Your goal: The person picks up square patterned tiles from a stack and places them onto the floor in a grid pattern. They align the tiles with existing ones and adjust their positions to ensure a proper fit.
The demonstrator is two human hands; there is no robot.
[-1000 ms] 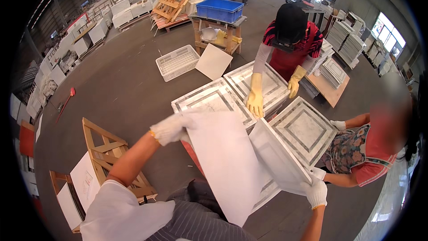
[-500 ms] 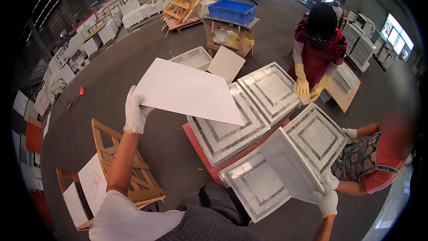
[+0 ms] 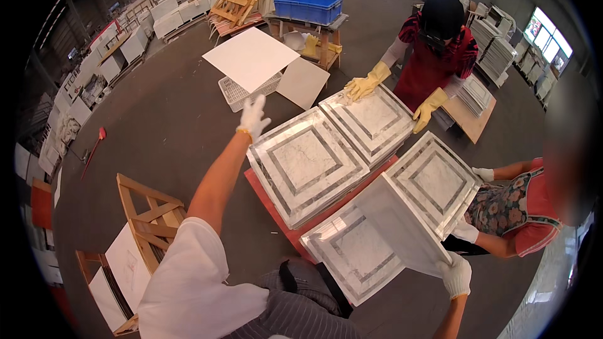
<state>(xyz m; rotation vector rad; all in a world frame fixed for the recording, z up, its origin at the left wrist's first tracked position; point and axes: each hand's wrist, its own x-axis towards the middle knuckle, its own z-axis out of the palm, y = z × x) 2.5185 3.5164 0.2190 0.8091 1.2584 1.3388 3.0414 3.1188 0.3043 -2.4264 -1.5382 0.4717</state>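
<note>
My left hand, in a white glove, is stretched forward with its fingers apart and nothing in them. Just beyond it, a plain white square sheet overlaps a white plastic basket; whether it rests there or is in the air, I cannot tell. My right hand, also gloved, grips the near corner of a thin pale panel that stands tilted over a patterned marble tile. Behind the panel, a co-worker's gloved hands hold another patterned tile. Stacked marble tiles lie beyond.
Across the stacks, a second co-worker in yellow gloves presses a cloth on a tile. A tan board leans beside the basket. Wooden racks stand at the left, and a blue tub sits on a far stand.
My left hand has let go of the white sheet, which is now farther off over the basket. The yellow-gloved hands have moved apart over their tile. My right hand keeps its grip.
</note>
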